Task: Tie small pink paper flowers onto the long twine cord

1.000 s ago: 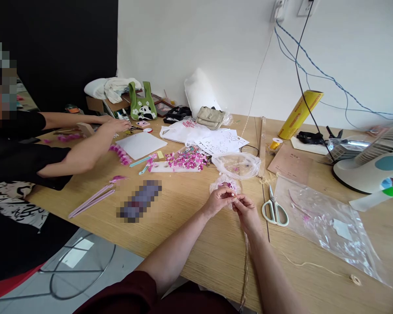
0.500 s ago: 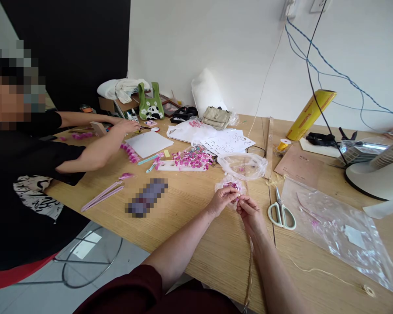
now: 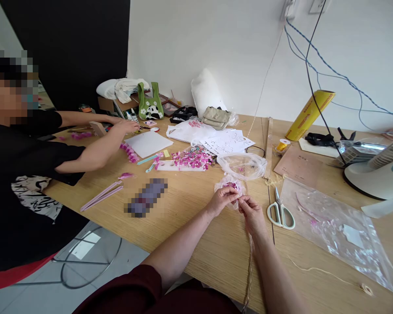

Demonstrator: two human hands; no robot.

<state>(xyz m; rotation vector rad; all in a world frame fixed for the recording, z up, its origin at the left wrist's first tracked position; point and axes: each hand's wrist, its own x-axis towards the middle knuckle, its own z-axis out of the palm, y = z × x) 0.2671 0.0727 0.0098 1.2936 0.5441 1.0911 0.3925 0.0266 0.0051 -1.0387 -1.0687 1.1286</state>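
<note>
My left hand (image 3: 223,202) is closed in a pinch over a clear plastic bag (image 3: 235,179) with purple flower pieces inside. My right hand (image 3: 251,213) pinches close beside it, the fingertips of both nearly meeting. Whatever lies between the fingertips is too small to make out. Below the right wrist, a twisted straw-coloured cord (image 3: 249,270) runs down past the table's front edge. White-handled scissors (image 3: 280,211) lie to the right of my right hand. Behind the hands rests a second crumpled plastic bag (image 3: 244,165).
At the left, a co-worker's arms (image 3: 100,141) reach over the table. Purple flowers (image 3: 193,158) sit on a white holder, left of a phone-like blurred object's far side. Pink strips (image 3: 101,197), a flat clear bag (image 3: 340,231), a yellow roll (image 3: 309,115) and a fan (image 3: 373,174) lie around.
My fingertips have shifted very slightly and stay pinched together. The co-worker's head has moved a little down and to the left. Other things keep their places on the table.
</note>
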